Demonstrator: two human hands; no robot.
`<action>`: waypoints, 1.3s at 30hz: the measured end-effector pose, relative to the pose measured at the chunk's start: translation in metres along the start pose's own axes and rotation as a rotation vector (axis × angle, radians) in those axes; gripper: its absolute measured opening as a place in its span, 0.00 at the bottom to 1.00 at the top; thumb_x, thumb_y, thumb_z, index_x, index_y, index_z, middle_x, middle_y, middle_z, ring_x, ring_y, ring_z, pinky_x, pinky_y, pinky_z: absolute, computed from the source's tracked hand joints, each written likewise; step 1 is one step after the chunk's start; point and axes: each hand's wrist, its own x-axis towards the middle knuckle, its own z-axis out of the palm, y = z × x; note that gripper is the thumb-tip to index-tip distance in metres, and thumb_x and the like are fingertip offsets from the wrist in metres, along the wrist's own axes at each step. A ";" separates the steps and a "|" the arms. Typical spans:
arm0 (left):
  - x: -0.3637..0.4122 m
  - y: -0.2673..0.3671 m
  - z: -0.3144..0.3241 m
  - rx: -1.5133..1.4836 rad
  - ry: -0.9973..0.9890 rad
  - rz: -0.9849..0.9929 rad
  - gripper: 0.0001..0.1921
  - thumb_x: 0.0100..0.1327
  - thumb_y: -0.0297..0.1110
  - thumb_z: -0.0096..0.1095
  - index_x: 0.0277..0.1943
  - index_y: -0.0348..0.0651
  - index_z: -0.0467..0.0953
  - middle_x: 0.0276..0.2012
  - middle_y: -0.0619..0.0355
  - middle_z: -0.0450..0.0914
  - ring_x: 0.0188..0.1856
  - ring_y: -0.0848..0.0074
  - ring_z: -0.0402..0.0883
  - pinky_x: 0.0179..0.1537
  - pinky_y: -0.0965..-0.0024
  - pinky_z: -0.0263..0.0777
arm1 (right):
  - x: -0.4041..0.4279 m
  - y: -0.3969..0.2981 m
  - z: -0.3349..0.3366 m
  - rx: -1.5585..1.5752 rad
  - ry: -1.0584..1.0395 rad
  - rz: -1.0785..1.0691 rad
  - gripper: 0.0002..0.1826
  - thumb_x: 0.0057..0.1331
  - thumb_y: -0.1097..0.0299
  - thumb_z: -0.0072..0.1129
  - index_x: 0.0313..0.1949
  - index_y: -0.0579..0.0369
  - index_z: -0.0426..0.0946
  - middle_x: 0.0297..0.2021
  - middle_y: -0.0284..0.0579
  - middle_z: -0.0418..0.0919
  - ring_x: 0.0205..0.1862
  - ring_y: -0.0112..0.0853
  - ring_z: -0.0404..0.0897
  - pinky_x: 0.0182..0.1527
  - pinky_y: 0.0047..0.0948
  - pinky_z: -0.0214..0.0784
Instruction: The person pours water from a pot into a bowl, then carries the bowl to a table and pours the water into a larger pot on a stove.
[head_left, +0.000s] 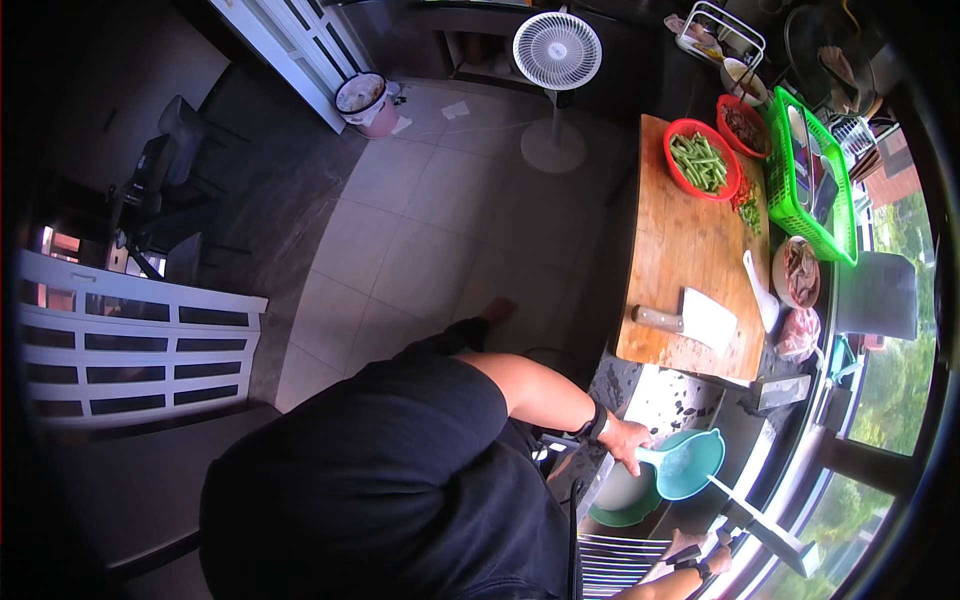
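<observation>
My left hand (627, 445), with a black band on the wrist, grips the handle of a teal plastic water scoop (686, 465) over the sink. The scoop's bowl lies below the end of a metal tap (776, 536), and a thin pale streak, apparently water, joins the two. Under the scoop is a green basin (626, 506), partly hidden by it. At the lower right, my right hand (718, 559) is beside the tap, near a small dark part; its fingers are too small to read. A cleaver (705, 321) lies on a wooden cutting board (652, 247).
The board also bears a red basket (669, 169) of cut green vegetables and chopped peppers (746, 199). Behind it stand a green plastic basket (780, 180), a bowl of meat (801, 274), a white spatula (761, 296) and a bagged item (799, 335). A fan (557, 52) stands on the floor.
</observation>
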 end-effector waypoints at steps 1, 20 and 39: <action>0.002 -0.004 0.002 -0.008 0.005 -0.009 0.19 0.45 0.40 0.73 0.29 0.35 0.73 0.19 0.54 0.77 0.22 0.71 0.77 0.25 0.68 0.69 | 0.000 0.001 -0.002 -0.003 -0.002 0.001 0.24 0.43 0.70 0.67 0.44 0.49 0.75 0.34 0.43 0.76 0.36 0.37 0.75 0.39 0.35 0.70; 0.001 -0.018 0.005 -0.045 -0.045 -0.072 0.18 0.45 0.39 0.74 0.30 0.35 0.74 0.20 0.56 0.78 0.21 0.75 0.77 0.23 0.71 0.70 | -0.002 0.040 -0.011 -0.344 -0.015 -0.259 0.28 0.38 0.72 0.71 0.43 0.47 0.76 0.34 0.42 0.76 0.37 0.39 0.75 0.41 0.36 0.69; -0.004 -0.003 -0.004 -0.119 -0.048 -0.212 0.16 0.49 0.38 0.72 0.29 0.36 0.73 0.22 0.61 0.77 0.20 0.84 0.74 0.22 0.79 0.69 | 0.004 0.050 -0.022 -0.448 0.025 -0.256 0.24 0.41 0.65 0.69 0.41 0.52 0.76 0.37 0.42 0.77 0.40 0.35 0.75 0.43 0.31 0.69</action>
